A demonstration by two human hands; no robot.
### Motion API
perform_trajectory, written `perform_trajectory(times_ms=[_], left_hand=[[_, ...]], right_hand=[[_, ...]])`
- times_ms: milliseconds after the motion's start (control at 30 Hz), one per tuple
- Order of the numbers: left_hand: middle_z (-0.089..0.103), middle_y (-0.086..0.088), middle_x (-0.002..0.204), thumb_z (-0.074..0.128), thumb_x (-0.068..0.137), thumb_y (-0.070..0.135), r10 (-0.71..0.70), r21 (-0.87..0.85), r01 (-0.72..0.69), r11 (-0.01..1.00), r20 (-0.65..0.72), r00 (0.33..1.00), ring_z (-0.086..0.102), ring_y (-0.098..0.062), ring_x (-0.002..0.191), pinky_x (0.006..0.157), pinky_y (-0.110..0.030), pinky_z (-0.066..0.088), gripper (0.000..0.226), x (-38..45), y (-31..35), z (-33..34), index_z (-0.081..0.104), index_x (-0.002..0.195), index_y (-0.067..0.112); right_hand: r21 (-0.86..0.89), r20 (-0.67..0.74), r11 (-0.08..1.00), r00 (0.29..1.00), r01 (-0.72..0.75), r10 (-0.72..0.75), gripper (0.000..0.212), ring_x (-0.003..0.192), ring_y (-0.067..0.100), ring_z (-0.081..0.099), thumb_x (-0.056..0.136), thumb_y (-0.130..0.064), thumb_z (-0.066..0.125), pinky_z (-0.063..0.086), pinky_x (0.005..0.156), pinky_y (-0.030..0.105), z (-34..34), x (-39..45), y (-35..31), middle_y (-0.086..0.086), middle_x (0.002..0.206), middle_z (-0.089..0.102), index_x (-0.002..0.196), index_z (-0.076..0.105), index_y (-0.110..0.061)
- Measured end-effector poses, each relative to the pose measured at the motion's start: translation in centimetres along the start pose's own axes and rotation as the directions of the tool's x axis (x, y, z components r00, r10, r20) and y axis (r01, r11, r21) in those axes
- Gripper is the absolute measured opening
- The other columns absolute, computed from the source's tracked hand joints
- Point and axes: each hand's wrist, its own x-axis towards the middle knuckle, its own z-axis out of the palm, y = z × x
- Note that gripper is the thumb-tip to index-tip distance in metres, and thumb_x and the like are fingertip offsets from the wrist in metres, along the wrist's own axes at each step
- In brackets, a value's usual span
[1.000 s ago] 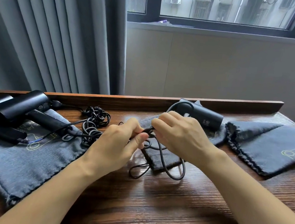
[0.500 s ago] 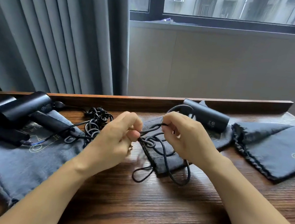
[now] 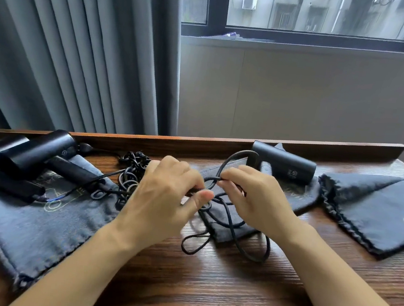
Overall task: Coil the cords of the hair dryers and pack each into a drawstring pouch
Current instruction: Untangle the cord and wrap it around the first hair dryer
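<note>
Our left hand (image 3: 163,198) and right hand (image 3: 253,201) sit close together above the middle of the surface (image 3: 205,291), both pinching the same black cord (image 3: 231,228): the left with thumb and curled fingers on a dark stretch of it, the right with its fingertips on a strand that arches back to the hair dryer (image 3: 283,166) lying by the rear ledge. Below our hands the cord hangs in a few uneven loops that rest partly on the grey pouch (image 3: 299,196) under that dryer and partly on the wood.

We judge we are in the coiling step for this dryer, with the loops not yet gathered into a tidy bundle. The next move seems to call for drawing the slack in loop by loop, keeping the strands from crossing, then holding the bundle against the dryer before sliding both into the pouch.

Further out to the left, two more dryers (image 3: 32,156) lie on another pouch (image 3: 23,228), their cords (image 3: 131,170) in a tangle beside them. A folded pouch (image 3: 377,218) waits at the right.
</note>
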Motion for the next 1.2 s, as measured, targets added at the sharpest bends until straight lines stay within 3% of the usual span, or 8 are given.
perform_trajectory(times_ms=[267,400,500,600,800,933,1033,1200], left_hand=[[0.060,0.018,0.100,0.061,0.087,0.008,0.007,-0.271,0.033,0.962,0.145,0.989,0.054,-0.010,0.115,0.103,-0.042,0.038,0.027,0.3,-2.5,-2.5,0.064,0.090,0.034],[0.065,0.015,0.097,0.061,0.096,0.039,-0.014,-0.353,0.126,0.927,0.304,0.953,0.052,-0.017,0.122,0.104,-0.046,0.041,0.016,0.3,-2.7,-3.2,0.063,0.081,0.034],[0.060,0.018,0.071,0.047,0.091,0.081,-0.046,-0.105,0.064,0.992,0.167,0.985,0.052,-0.008,0.113,0.108,-0.044,0.031,0.064,-0.1,-1.6,-2.6,0.057,0.061,0.025],[0.056,0.019,0.060,0.048,0.085,0.085,-0.027,0.161,0.020,0.987,0.040,0.999,0.053,-0.011,0.099,0.107,-0.048,0.029,0.072,-0.1,-0.3,-1.6,0.054,0.050,0.022],[0.057,0.014,0.072,0.065,0.095,0.049,-0.059,0.186,0.061,0.981,-0.017,0.998,0.055,-0.016,0.087,0.090,-0.040,0.024,0.031,0.0,0.5,-0.1,0.069,0.074,0.026],[0.055,0.027,0.085,0.073,0.084,0.044,-0.068,-0.090,0.070,0.994,0.026,0.997,0.048,-0.003,0.101,0.091,-0.034,0.019,0.010,0.1,-1.1,-1.4,0.071,0.082,0.034],[0.057,0.021,0.104,0.078,0.084,0.043,-0.136,-0.179,0.165,0.970,0.165,0.977,0.043,-0.013,0.118,0.100,-0.030,0.016,0.009,0.1,-2.3,-2.5,0.070,0.088,0.042],[0.052,0.022,0.102,0.065,0.089,0.057,-0.098,-0.100,0.141,0.985,0.350,0.932,0.026,-0.016,0.109,0.096,-0.026,0.020,0.021,-0.6,-0.7,-2.5,0.061,0.107,0.048]], right_hand=[[0.061,-0.130,0.973,0.965,-0.222,0.228,0.013,0.074,0.025,0.063,0.096,-0.006,0.062,0.051,0.072,0.038,-0.9,-0.4,2.1,0.000,0.084,0.067,0.105,0.054,-0.012],[0.140,-0.068,0.949,0.953,-0.283,0.295,0.022,0.062,0.013,0.054,0.097,-0.003,0.061,0.044,0.067,0.030,-1.3,-0.4,1.9,-0.004,0.070,0.060,0.116,0.054,-0.013],[0.077,-0.083,0.977,0.976,-0.197,0.203,0.017,0.058,0.003,0.050,0.096,-0.011,0.056,0.038,0.067,0.029,-0.6,-0.3,1.4,-0.025,0.068,0.055,0.108,0.068,-0.015],[0.099,-0.108,0.979,0.976,-0.178,0.188,0.010,0.061,-0.012,0.051,0.096,-0.012,0.064,0.039,0.070,0.029,0.1,-0.1,0.8,-0.033,0.069,0.051,0.100,0.073,-0.014],[0.225,-0.075,0.945,0.962,-0.239,0.261,0.012,0.062,-0.008,0.058,0.094,-0.003,0.071,0.037,0.063,0.004,0.6,0.1,-0.2,-0.027,0.071,0.063,0.100,0.079,-0.008],[0.277,-0.027,0.889,0.922,-0.365,0.387,0.014,0.055,0.006,0.057,0.099,-0.009,0.066,0.039,0.055,0.013,0.4,0.0,0.9,-0.009,0.062,0.067,0.097,0.079,-0.015],[0.262,0.001,0.878,0.910,-0.400,0.414,0.012,0.058,0.021,0.058,0.099,-0.014,0.067,0.045,0.056,0.028,0.4,-0.1,1.8,0.003,0.065,0.067,0.089,0.075,-0.016],[0.196,-0.051,0.921,0.934,-0.338,0.354,0.014,0.053,0.008,0.046,0.100,-0.017,0.066,0.033,0.055,0.013,1.0,-0.4,1.2,-0.006,0.058,0.054,0.087,0.070,-0.016]])
